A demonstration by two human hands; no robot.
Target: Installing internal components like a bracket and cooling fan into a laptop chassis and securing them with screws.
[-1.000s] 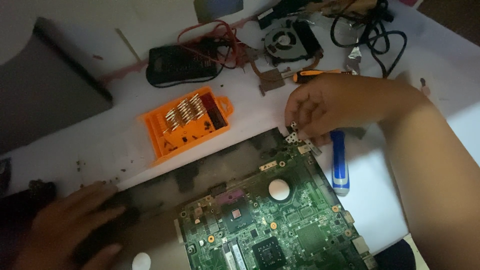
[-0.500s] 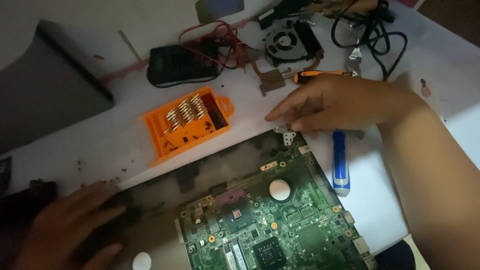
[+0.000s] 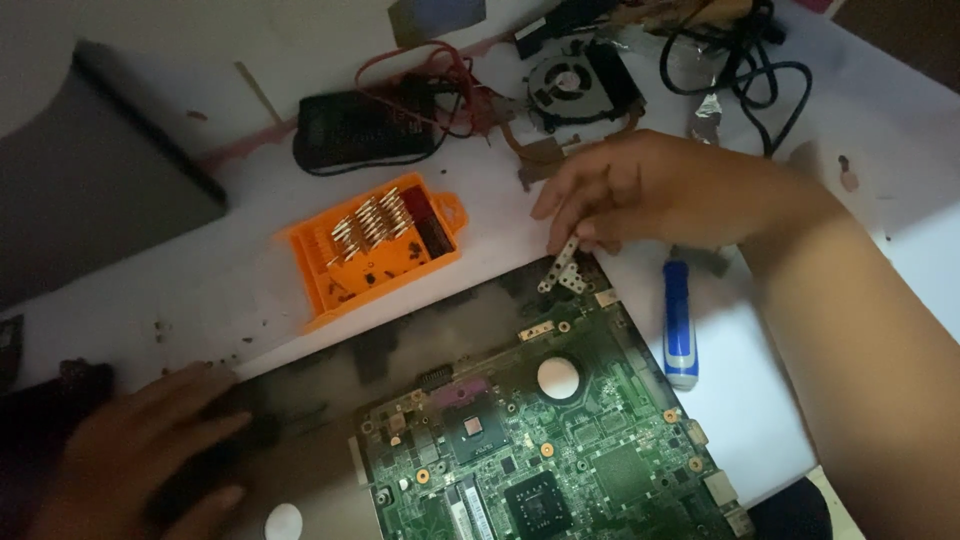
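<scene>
Dim light over a white table point(image 3: 150, 290), cluttered, dark beyond its far corner.

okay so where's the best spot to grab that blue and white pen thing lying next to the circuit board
Grip the blue-and-white tool around its blue upper barrel, coming from above and from its right side. It lies flat on the white table, lengthwise beside the green circuit board, so the board crowds its left. The right hand is closest.

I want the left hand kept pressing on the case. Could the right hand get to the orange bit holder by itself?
Probably yes. The right hand hovers just right of the orange bit holder, with only bare white table between them. It pinches a small metal bracket, which it might need to drop.
</scene>
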